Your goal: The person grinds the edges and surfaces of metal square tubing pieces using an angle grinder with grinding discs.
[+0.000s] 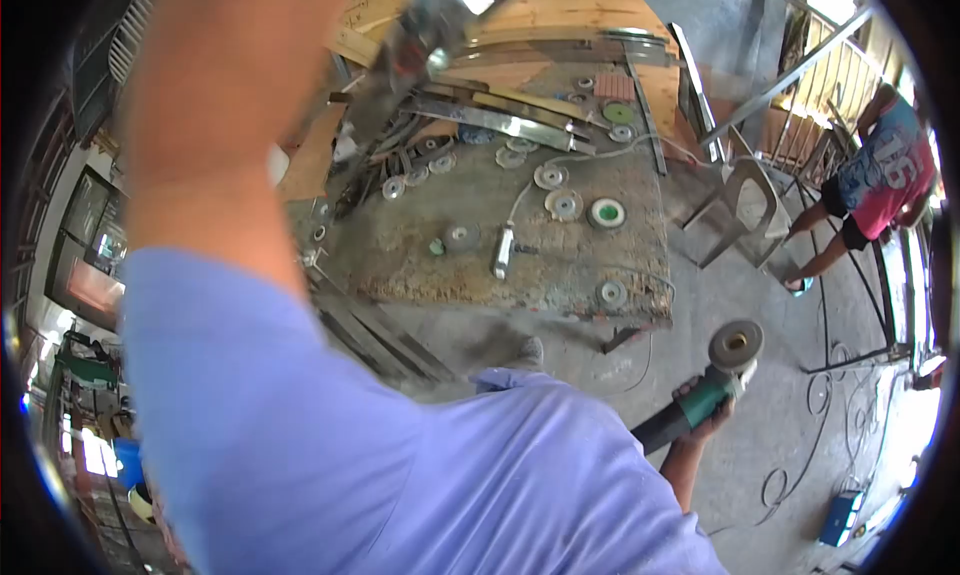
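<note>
My right hand (704,427) is wrapped around a green and black angle grinder (703,399). Its round grey disc (736,344) points up and away from me, beside the worktable's near right corner. My left arm (215,135) rises large and blurred close to the camera; the hand itself lies outside the picture. Beyond that arm is a blurred dark object with shiny metal parts (425,35), whose kind I cannot make out. On the worn worktable (400,265) rests a silver handheld tool (503,252) with a pale cord or hose. Several grinding discs (563,205) lie around it.
Metal strips (500,123) and wooden boards (580,5) cover the table's far side. A chair (745,210) stands on the right, with another person (880,175) bending near it. Cables (822,395) loop across the floor toward a blue box (842,518). Metal bars (375,330) lie at the left.
</note>
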Demonstrator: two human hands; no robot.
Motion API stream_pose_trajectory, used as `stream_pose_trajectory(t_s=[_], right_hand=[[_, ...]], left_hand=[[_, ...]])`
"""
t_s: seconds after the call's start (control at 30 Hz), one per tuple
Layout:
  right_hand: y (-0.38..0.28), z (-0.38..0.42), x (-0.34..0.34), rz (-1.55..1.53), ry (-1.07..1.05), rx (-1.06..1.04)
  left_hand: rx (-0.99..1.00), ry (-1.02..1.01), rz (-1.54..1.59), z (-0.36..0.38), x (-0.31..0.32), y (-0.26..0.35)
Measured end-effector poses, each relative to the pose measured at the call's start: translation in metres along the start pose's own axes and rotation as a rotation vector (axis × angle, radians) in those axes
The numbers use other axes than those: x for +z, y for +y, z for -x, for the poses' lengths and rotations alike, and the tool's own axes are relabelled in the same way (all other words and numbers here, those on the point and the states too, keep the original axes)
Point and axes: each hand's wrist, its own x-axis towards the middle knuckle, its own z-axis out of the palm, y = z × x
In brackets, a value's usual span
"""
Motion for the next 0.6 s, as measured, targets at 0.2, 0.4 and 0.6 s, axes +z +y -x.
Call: stream_pose_trajectory(t_s=[0.2, 0.4, 0.6], right_hand=[[0.027, 0.046, -0.021, -0.043, 0.215, -0.186], [0.085, 0.083, 0.032, 0.049, 0.392, -0.331], [0.09, 0.09, 0.099, 0.109, 0.631, -0.326]], left_hand=[[0.233, -0.467, 0.173, -0.014, 0.16, -0.08], [0.164, -1.03, 0.373, 0.05, 0.29, -0.175], [0.035, -1.142, 0.264, 0.088, 0.37, -0.292]])
